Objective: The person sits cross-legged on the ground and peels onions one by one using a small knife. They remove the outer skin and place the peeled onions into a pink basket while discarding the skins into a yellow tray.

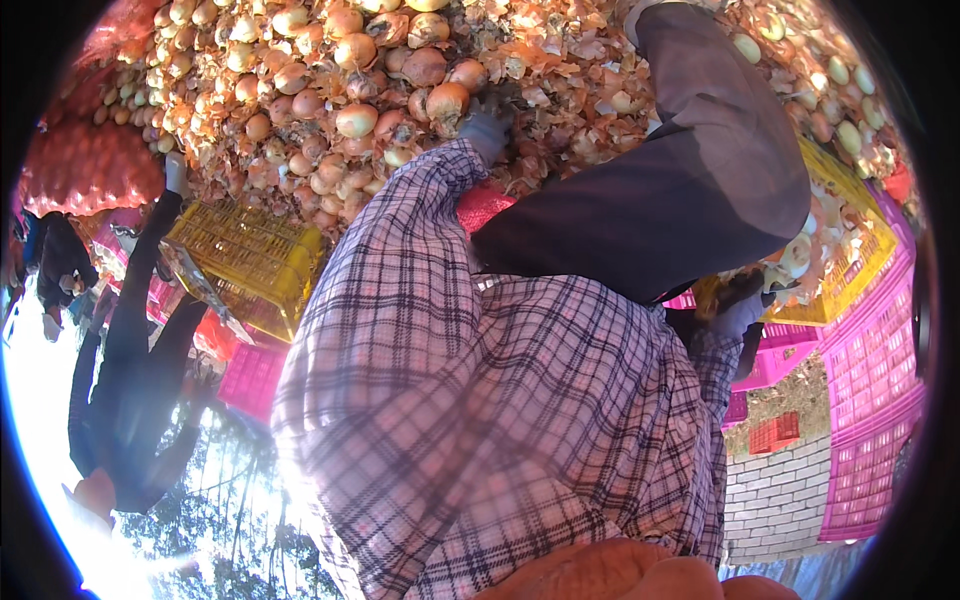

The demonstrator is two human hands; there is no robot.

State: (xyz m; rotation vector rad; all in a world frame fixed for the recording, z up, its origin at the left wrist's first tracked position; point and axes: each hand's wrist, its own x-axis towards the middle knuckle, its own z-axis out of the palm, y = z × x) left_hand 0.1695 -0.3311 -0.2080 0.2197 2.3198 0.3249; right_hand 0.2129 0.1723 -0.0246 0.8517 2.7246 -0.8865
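My left hand (487,129), in a grey work glove with dark fingers, reaches down into loose onion skins (559,97). It is right beside a large brown onion (448,100); its fingertips are blurred and shaded, so a grip cannot be made out. To the right, my gloved right hand (739,313) is at the near side of a yellow plastic crate (840,292). Peeled-looking pale onions (796,253) lie in that crate close to its fingers. My bent leg in dark trousers (645,202) lies between the hands. Red mesh (484,206) shows beneath my left forearm.
A broad heap of onions (300,97) spreads ahead. Filled red mesh sacks (90,169) lie far left, near another yellow crate (247,255). Pink crates (874,420) are stacked at right, beyond a red crate (774,433). A person in dark clothing (135,352) is behind me, left.
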